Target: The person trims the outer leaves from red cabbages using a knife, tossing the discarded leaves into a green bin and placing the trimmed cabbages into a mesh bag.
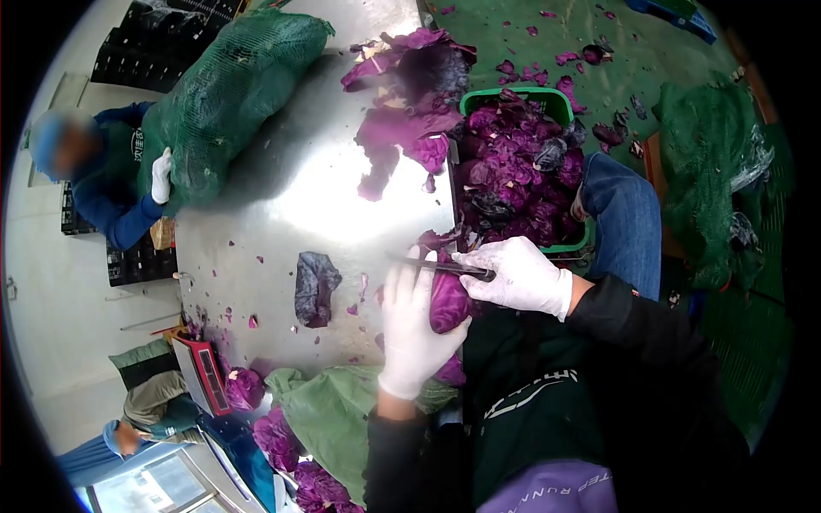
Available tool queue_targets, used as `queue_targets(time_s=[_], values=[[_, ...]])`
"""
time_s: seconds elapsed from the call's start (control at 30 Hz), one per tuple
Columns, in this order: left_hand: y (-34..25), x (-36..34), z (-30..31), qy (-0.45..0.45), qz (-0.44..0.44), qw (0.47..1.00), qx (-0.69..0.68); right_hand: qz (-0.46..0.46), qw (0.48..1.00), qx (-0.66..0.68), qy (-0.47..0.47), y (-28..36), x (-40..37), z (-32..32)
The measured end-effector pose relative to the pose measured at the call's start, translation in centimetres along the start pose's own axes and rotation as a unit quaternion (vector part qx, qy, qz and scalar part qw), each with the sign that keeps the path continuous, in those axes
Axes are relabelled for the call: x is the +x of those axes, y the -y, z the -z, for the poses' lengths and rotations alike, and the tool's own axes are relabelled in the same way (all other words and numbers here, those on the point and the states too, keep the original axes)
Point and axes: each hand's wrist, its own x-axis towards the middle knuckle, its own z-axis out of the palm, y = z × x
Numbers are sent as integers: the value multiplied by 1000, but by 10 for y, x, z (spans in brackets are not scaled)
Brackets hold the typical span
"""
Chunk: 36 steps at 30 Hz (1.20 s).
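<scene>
A purple cabbage (449,303) sits at the table's edge, close in front of my body. My left hand (415,321), in a white glove, is wrapped round its side. My right hand (517,274), also gloved in white, grips the dark handle of a knife (466,268). The blade points left, lying across the cabbage and passing by my left fingers. Just beyond the cabbage, loose purple leaf (438,239) hangs at the table edge. A dark wilted leaf (315,289) lies on the metal table (256,295) to the left of my hands.
A green crate (569,107) full of purple leaves stands beside the table. More leaves (410,111) are heaped at the far end. Across the table, a person in blue sleeves (128,218) holds a full green net sack (248,77). Near a green cloth (329,402) lie several cabbages (275,438).
</scene>
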Motion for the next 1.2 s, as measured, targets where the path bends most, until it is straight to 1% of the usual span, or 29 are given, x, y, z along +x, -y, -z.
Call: queue_targets(time_s=[0.03, 0.13, 0.2, 0.23, 0.27, 0.3, 0.33, 0.37, 0.43, 0.47, 0.5, 0.57, 0.6, 0.63, 0.67, 0.7, 0.77, 0.83, 0.87, 0.97, 1.0, 1.1, 1.13, 1.17, 1.2], values=[[0, -1, -2, -10, 1, 1000, -12, -6, 1000, 10, -6, -1, -1, -1], [1, -6, -10, -32, 9, 999, -35, 18, 999, -27, -35, -3, 0, -8], [-1, -9, -13, -41, 15, 998, -40, -33, 997, -30, -61, -11, 9, -6], [-2, -11, -15, -38, 18, 997, -70, -58, 995, -31, -75, -12, 15, -2], [-3, -13, -17, -36, 22, 994, -99, -115, 992, 9, -56, -10, 18, 5], [-4, -14, -17, -34, 27, 991, -128, -80, 993, -7, -84, -27, 23, 0], [-5, -14, -16, -46, 33, 983, -174, -74, 994, -22, -83, -32, 31, 5], [-2, -15, -18, -39, 59, 970, -231, -70, 993, -37, -84, -38, 38, 10], [3, -17, -24, -28, 107, 932, -345, -70, 980, -82, -164, -58, 50, 16], [2, -18, -24, -37, 147, 887, -435, -204, 967, 39, -151, -65, 53, 32], [1, -20, -24, -57, 179, 859, -475, -218, 962, 39, -158, -100, 55, 40], [-2, -20, -22, -101, 245, 792, -550, -185, 969, -9, -161, -69, 45, 65], [-4, -18, -21, -112, 254, 798, -534, -205, 971, 44, -113, -42, 40, 71], [-4, -17, -22, -116, 253, 815, -507, -228, 966, 99, -66, -14, 33, 69], [-5, -14, -24, -118, 250, 832, -481, -201, 968, 151, -8, 5, 24, 63], [-6, -9, -26, -121, 243, 849, -454, -100, 988, 115, 29, 28, 17, 63], [-15, -2, -21, -124, 223, 867, -429, -58, 994, -43, 78, 23, 4, 42], [-17, 0, -16, -125, 219, 874, -415, -53, 995, -33, 84, 17, 2, 40], [-10, -3, -19, -119, 225, 863, -437, 6, 999, -26, 22, 9, 0, 33], [-5, -7, -18, -99, 211, 889, -395, -10, 995, -75, 63, 19, 0, 39], [-7, -6, -18, -101, 214, 879, -415, -1, 994, -105, 42, 27, 0, 41], [-14, -5, -15, -105, 221, 852, -462, 32, 983, -178, -24, 19, -2, 40], [-15, -6, -12, -105, 220, 849, -469, 33, 976, -198, -83, 14, 0, 44], [-14, -8, -10, -104, 219, 845, -476, 4, 975, -201, -89, 4, 4, 51], [-10, -10, -12, -99, 198, 829, -513, -8, 970, -226, -93, -7, 10, 59]])
